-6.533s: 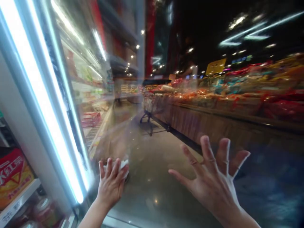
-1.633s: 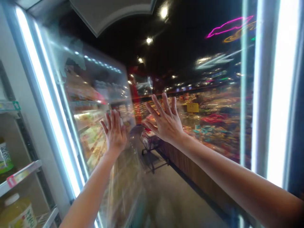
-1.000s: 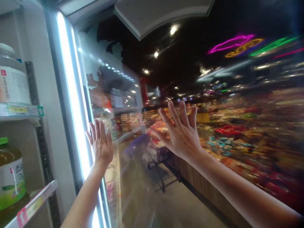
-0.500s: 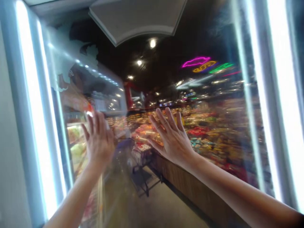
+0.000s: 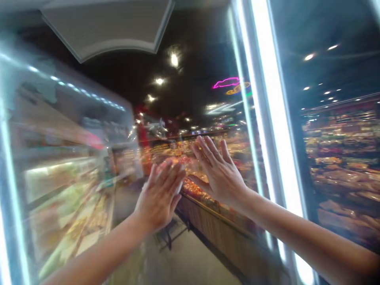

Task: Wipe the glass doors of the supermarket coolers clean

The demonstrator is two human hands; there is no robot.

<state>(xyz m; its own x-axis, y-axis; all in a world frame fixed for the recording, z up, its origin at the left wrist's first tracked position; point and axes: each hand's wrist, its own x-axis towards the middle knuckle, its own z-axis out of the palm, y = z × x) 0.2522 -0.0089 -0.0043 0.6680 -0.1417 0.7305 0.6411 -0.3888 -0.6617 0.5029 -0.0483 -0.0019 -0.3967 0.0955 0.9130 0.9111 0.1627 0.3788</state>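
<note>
My left hand [image 5: 160, 196] is raised near the middle of the view, back toward me, its fingers stretched out and slightly blurred. A small white patch [image 5: 179, 187] shows at the edge of its fingers; I cannot make out what it is. To its right, my right hand [image 5: 221, 172] is held up with fingers and thumb spread and nothing visible in it. Both palms face away from me, toward what looks like a clear glass pane. Whether either palm touches the glass is hidden.
Bright light strips [image 5: 279, 118] stand upright at the right. A lit display case [image 5: 68, 198] lines the left side. Beyond the hands are a wood-sided counter [image 5: 213, 229] with piled goods, a dark cart frame [image 5: 169, 239] and the floor [image 5: 190, 263]. A pale panel [image 5: 109, 27] hangs overhead.
My left hand has moved right, close to my right hand, which keeps nearly the same place in view. The surroundings have shifted left as the view turned right.
</note>
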